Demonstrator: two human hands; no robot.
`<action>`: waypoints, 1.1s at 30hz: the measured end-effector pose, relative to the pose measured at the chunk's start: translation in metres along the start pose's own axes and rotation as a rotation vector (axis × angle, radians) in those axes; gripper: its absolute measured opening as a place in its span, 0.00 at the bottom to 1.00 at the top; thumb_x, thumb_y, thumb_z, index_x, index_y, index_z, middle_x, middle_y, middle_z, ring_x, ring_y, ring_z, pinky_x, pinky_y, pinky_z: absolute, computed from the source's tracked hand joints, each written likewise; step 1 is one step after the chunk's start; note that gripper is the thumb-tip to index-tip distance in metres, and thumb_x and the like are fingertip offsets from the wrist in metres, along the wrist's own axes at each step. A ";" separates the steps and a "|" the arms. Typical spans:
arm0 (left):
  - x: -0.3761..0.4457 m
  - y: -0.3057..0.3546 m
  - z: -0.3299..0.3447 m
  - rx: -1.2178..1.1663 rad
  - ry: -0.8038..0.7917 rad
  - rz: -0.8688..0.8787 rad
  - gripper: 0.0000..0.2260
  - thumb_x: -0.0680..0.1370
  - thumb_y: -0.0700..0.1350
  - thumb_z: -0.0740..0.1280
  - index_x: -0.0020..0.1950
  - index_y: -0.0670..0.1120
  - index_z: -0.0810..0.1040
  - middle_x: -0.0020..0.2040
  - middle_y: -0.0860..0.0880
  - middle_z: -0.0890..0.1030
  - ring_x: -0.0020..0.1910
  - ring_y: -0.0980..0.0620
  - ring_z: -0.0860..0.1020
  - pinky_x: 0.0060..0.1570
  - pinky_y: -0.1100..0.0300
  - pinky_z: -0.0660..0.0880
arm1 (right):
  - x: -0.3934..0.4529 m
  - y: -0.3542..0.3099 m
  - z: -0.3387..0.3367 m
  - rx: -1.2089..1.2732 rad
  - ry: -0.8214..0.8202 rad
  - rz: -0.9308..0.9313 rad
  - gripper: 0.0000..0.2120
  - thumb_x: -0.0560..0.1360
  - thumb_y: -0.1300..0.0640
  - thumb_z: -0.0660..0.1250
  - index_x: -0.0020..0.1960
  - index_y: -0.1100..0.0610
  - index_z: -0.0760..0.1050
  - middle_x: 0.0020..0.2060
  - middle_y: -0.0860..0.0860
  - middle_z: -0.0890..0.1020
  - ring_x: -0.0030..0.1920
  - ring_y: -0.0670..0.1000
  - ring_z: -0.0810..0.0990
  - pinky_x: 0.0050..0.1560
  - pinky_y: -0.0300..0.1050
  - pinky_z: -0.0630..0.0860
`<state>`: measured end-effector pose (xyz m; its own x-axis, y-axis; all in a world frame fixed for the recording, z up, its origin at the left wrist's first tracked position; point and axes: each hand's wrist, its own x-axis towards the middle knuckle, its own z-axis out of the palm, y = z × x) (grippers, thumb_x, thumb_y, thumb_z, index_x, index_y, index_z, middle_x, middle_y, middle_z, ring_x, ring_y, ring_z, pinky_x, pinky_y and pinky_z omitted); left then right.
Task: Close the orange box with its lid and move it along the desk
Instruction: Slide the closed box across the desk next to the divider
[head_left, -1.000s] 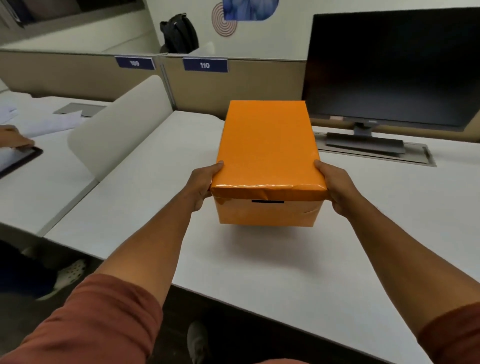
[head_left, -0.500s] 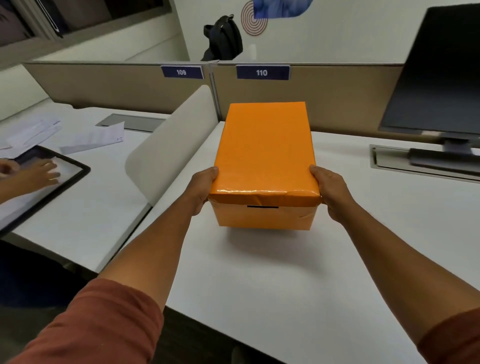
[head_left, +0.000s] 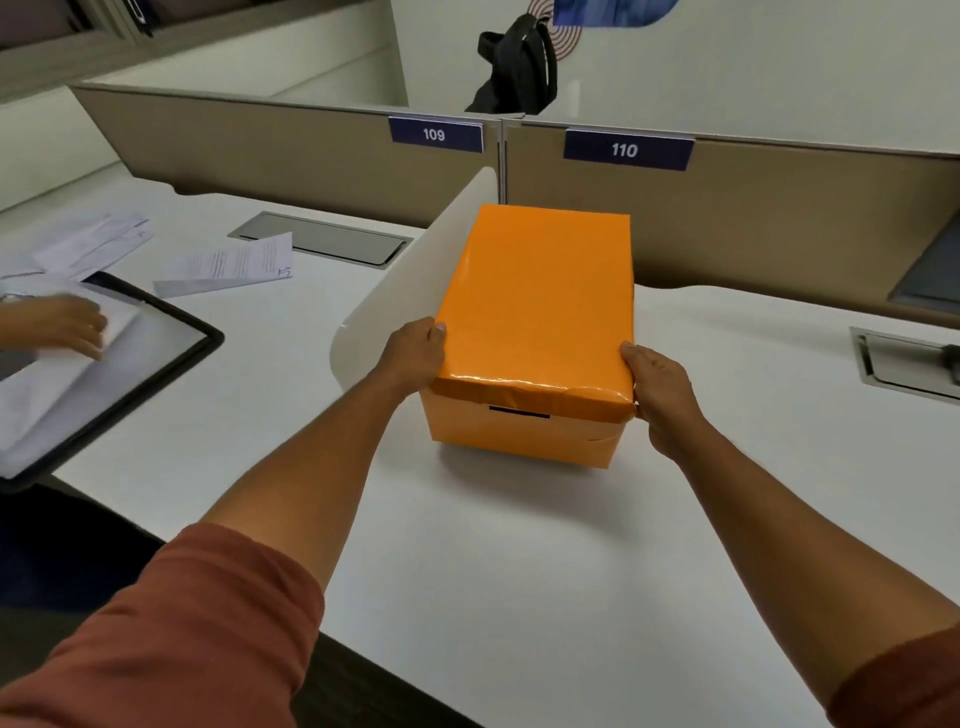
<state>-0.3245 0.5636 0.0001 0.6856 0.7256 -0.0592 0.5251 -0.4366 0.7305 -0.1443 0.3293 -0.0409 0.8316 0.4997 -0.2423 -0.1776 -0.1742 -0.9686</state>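
One glossy orange box (head_left: 535, 312), lid (head_left: 540, 301) on.

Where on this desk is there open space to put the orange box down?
The white desk is bare in front of the orange box, between the forearms, and to its right up to the cable tray. Left is tight: the white divider stands beside the left hand; beyond it lie papers and a tablet.
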 end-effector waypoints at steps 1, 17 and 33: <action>0.003 -0.002 0.000 0.044 0.021 0.010 0.18 0.85 0.49 0.52 0.57 0.39 0.76 0.56 0.37 0.79 0.54 0.39 0.77 0.53 0.48 0.73 | 0.002 0.001 0.004 0.001 0.001 0.006 0.06 0.78 0.41 0.62 0.48 0.41 0.73 0.45 0.41 0.80 0.45 0.47 0.81 0.35 0.42 0.76; -0.003 0.017 0.033 0.378 -0.113 0.365 0.24 0.83 0.52 0.57 0.77 0.44 0.64 0.79 0.45 0.61 0.79 0.42 0.53 0.75 0.44 0.55 | -0.004 0.011 0.052 -0.050 -0.107 -0.030 0.34 0.78 0.39 0.59 0.79 0.47 0.51 0.74 0.50 0.67 0.67 0.58 0.74 0.52 0.51 0.79; -0.012 0.002 0.028 0.515 -0.075 0.292 0.23 0.84 0.53 0.52 0.78 0.47 0.60 0.81 0.47 0.56 0.79 0.43 0.49 0.76 0.43 0.49 | -0.008 -0.010 0.070 -0.298 -0.255 0.043 0.34 0.79 0.37 0.54 0.79 0.43 0.43 0.77 0.54 0.62 0.72 0.63 0.67 0.66 0.69 0.69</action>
<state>-0.3173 0.5389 -0.0165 0.8624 0.5052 0.0333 0.4733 -0.8279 0.3010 -0.1862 0.3859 -0.0335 0.6627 0.6748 -0.3248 -0.0178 -0.4194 -0.9076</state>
